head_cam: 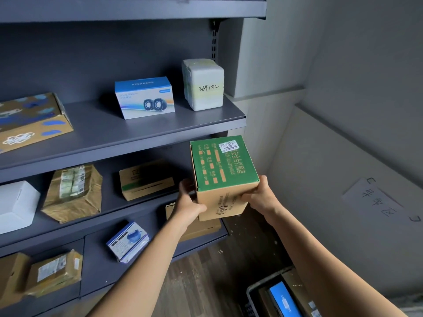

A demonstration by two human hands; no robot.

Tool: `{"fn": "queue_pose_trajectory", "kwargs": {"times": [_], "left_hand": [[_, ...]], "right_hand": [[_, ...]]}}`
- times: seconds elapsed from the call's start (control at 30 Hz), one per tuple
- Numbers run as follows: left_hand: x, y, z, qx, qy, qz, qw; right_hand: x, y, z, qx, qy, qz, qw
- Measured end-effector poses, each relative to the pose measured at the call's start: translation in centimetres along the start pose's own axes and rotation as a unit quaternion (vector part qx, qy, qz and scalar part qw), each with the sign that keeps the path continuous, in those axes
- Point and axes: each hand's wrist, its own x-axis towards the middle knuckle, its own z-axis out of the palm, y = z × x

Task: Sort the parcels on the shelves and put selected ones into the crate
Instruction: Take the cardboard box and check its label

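Note:
Both my hands hold a cardboard box with a green printed top [223, 165] in the air, just off the right end of the dark shelves. My left hand [188, 200] grips its left lower side. My right hand [259, 195] grips its right lower corner, fingers curled under. The grey crate [253, 291] sits on the floor at the bottom right, partly hidden by my right arm, with a blue box [283, 300] inside it.
The upper shelf [114, 131] carries a blue speakers box [144, 97], a white wrapped parcel marked 369i82 [203, 84] and a painted carton [32, 120]. Lower shelves hold a brown wrapped parcel [73, 193], cardboard boxes [146, 179] and a white box [16, 204]. A wall stands right.

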Motion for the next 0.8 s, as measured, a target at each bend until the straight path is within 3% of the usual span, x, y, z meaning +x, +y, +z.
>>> {"fn": "queue_pose_trajectory", "kwargs": {"times": [0.2,0.47,0.7,0.8], "left_hand": [[0.3,-0.9,-1.2,-0.063,-0.030,-0.023,0.997],[1.5,-1.7,-2.8,-0.126,-0.016,-0.032,0.991],[3.5,-1.2,-1.0,-0.100,-0.034,-0.081,0.991],[4.9,-0.1,0.5,-0.078,-0.032,-0.106,0.991]], "right_hand": [[0.0,-1.1,1.3,0.012,0.003,-0.003,1.000],[-0.1,-1.4,3.6,-0.126,0.041,-0.016,0.991],[2.2,-2.4,4.0,-0.098,-0.067,-0.060,0.991],[4.5,-2.8,4.1,-0.187,-0.108,-0.108,0.971]]}}
